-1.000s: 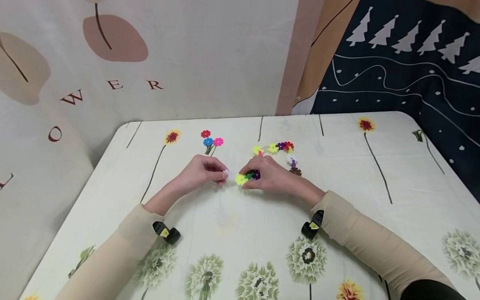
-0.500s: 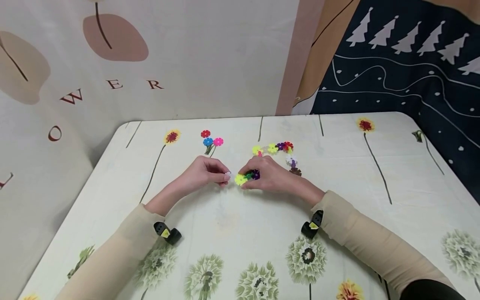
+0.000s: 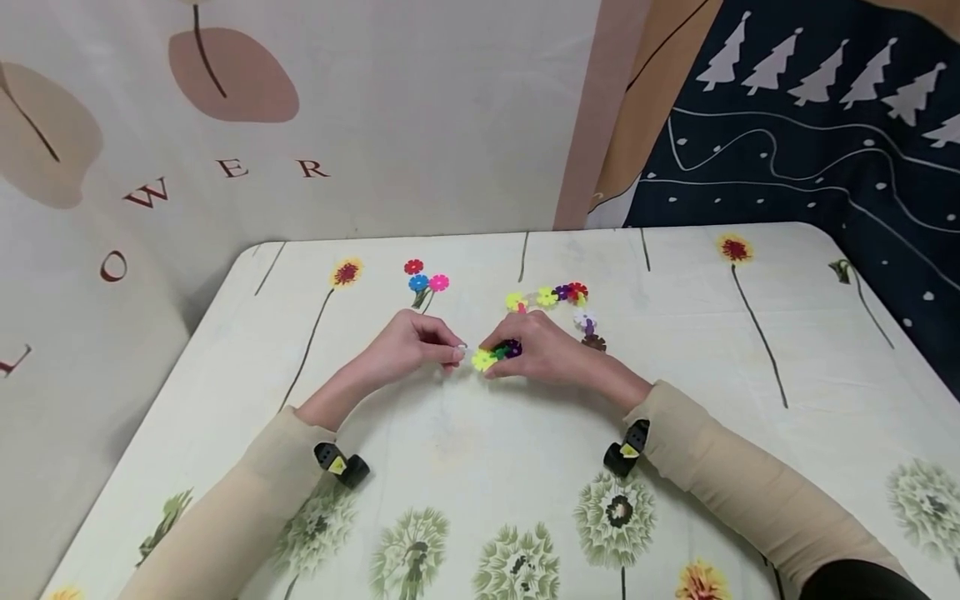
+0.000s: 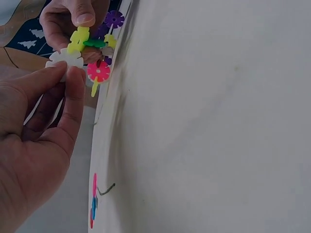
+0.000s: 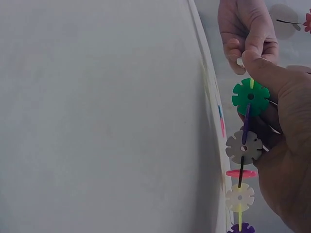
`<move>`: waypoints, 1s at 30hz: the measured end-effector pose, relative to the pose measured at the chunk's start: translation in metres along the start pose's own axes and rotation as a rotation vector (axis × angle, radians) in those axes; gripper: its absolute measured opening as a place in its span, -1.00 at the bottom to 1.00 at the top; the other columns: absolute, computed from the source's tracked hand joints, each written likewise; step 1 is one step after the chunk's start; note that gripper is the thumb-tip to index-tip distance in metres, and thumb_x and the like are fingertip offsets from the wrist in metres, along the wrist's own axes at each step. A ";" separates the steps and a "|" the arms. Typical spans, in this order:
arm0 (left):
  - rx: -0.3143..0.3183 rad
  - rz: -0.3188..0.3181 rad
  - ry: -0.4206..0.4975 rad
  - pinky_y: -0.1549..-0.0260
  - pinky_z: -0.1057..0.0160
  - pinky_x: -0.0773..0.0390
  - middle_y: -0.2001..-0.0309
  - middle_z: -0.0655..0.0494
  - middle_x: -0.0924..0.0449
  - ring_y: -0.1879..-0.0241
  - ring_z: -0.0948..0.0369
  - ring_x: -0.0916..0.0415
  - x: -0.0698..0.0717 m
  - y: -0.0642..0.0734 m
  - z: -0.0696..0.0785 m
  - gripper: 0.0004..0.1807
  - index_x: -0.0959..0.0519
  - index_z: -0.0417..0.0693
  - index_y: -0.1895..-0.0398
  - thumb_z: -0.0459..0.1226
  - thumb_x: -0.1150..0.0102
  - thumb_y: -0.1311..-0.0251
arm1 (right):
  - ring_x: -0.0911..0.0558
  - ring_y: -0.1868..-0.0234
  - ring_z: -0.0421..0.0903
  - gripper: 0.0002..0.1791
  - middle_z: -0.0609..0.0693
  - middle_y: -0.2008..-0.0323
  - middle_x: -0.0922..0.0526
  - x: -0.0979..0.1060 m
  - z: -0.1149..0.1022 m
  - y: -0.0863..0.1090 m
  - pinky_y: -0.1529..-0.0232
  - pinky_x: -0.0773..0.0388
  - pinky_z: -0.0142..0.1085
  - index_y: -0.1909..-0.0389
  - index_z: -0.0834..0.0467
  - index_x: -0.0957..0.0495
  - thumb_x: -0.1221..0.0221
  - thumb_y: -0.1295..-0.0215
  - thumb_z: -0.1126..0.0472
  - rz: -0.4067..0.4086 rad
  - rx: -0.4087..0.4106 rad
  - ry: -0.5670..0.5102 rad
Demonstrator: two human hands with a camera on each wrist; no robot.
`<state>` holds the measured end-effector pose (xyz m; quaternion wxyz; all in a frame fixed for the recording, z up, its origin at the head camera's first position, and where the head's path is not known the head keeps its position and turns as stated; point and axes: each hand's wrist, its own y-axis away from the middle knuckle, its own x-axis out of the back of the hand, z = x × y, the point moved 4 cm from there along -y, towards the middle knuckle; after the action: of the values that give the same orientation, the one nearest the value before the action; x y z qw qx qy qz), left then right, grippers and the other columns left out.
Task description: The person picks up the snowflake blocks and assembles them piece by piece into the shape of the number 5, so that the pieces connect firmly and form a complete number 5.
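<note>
Between thumb and fingertips, my left hand (image 3: 411, 346) pinches a white notched plastic disc (image 4: 71, 58). My right hand (image 3: 543, 346) pinches a yellow notched disc (image 3: 483, 359), the end piece of a chain of interlocked discs. A green disc (image 5: 257, 100) follows the yellow one, then purple, grey and other discs under the right palm. In the left wrist view the white disc's rim meets the yellow disc; whether their slots are joined I cannot tell. The chain's far part (image 3: 586, 322) curves behind the right hand, which hides some of it.
Loose red (image 3: 413, 267), blue (image 3: 418, 283) and pink (image 3: 439, 283) discs lie beyond the left hand. A flower-printed cloth covers the table (image 3: 450, 467). Behind its far edge hangs a printed curtain (image 3: 420, 125), with a dark tree-patterned cloth (image 3: 787, 158) at right.
My left hand has moved slightly right, bringing the white disc up to the yellow one. The right hand stays nearly in place, still gripping the chain's end.
</note>
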<state>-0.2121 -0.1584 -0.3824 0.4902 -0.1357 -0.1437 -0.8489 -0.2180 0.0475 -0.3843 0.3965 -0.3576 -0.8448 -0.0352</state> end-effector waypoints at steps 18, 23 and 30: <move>-0.030 -0.059 -0.083 0.33 0.30 -0.62 0.41 0.03 -0.73 0.40 0.11 -0.63 -0.006 -0.005 0.000 -0.95 -0.77 -0.24 0.28 -0.41 -0.42 -0.22 | -0.66 0.10 -0.07 -0.67 -0.02 0.18 -0.77 0.000 0.001 0.002 0.06 -0.58 -0.22 0.11 0.21 -0.78 -0.55 -0.12 0.17 -0.038 0.006 0.026; -0.003 -0.017 -0.074 0.35 0.30 -0.62 0.38 0.03 -0.72 0.37 0.09 -0.64 -0.003 -0.005 -0.003 -0.95 -0.74 -0.21 0.28 -0.41 -0.42 -0.21 | -0.65 0.09 -0.08 -0.66 -0.03 0.17 -0.75 -0.001 0.002 0.002 0.01 -0.58 -0.19 0.10 0.19 -0.77 -0.54 -0.12 0.16 -0.016 0.009 0.024; 0.024 0.004 -0.036 0.35 0.31 -0.61 0.38 -0.03 -0.72 0.35 0.06 -0.65 0.000 -0.004 -0.004 -0.94 -0.73 -0.23 0.29 -0.42 -0.42 -0.20 | -0.66 0.15 -0.08 -0.80 -0.03 0.23 -0.74 -0.002 -0.004 0.000 0.05 -0.59 -0.20 0.21 0.19 -0.76 -0.49 -0.19 0.22 0.087 0.075 0.018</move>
<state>-0.2155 -0.1580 -0.3865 0.4910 -0.1454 -0.1625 -0.8434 -0.2148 0.0446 -0.3831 0.4182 -0.3787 -0.8256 0.0105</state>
